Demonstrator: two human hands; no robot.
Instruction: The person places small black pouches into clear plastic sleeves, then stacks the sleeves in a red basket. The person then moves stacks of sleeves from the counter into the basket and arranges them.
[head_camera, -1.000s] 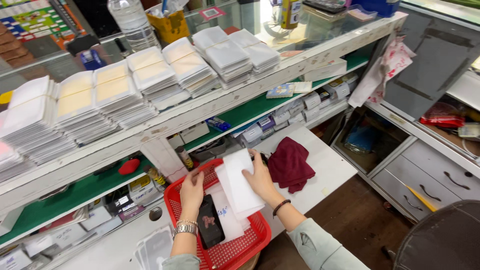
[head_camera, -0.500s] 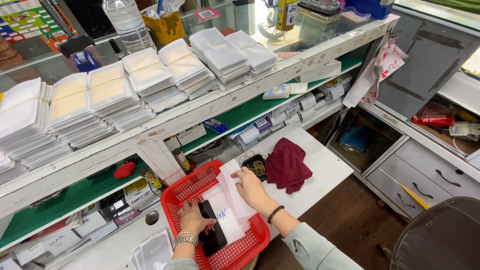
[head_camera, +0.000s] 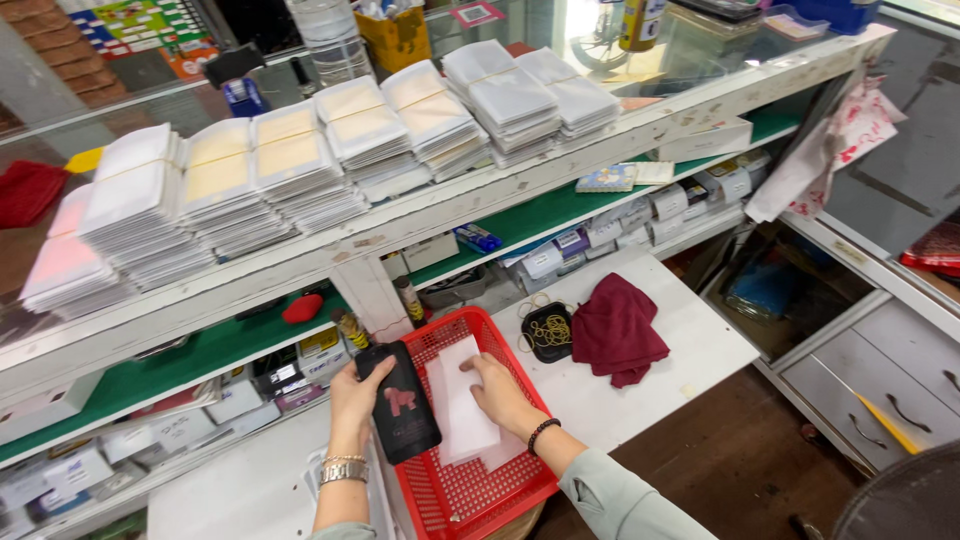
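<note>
The left hand (head_camera: 358, 392) was closed in a firm grip around a black rectangular phone case with a small pink figure printed on it (head_camera: 401, 403), fingers wrapped on its left edge and thumb across the upper part. The case stood nearly upright over the left rim of a red plastic mesh basket (head_camera: 500, 345), its long axis running from the top, tilted slightly left, down toward the person. The right hand (head_camera: 503, 391) lay flat and open, its grip loosened, fingertips and palm pressing on a stack of white rectangular paper sleeves (head_camera: 463, 410) inside the basket. The sleeves had their long axis running from the far rim of the basket to the near one, just beside the phone case and touching it along the left side. The basket sat at the near edge of a white tabletop (head_camera: 690, 340), partly overhanging it. Near the middle of the tabletop, to the right of the basket, lay a small black dish of yellow rubber bands (head_camera: 549, 331), and just beside that a crumpled maroon cloth (head_camera: 620, 328). Above, along the front edge of a worn white shelf (head_camera: 480, 205), stood bundled stacks of white and cream envelopes (head_camera: 290, 165) in a row.
</note>
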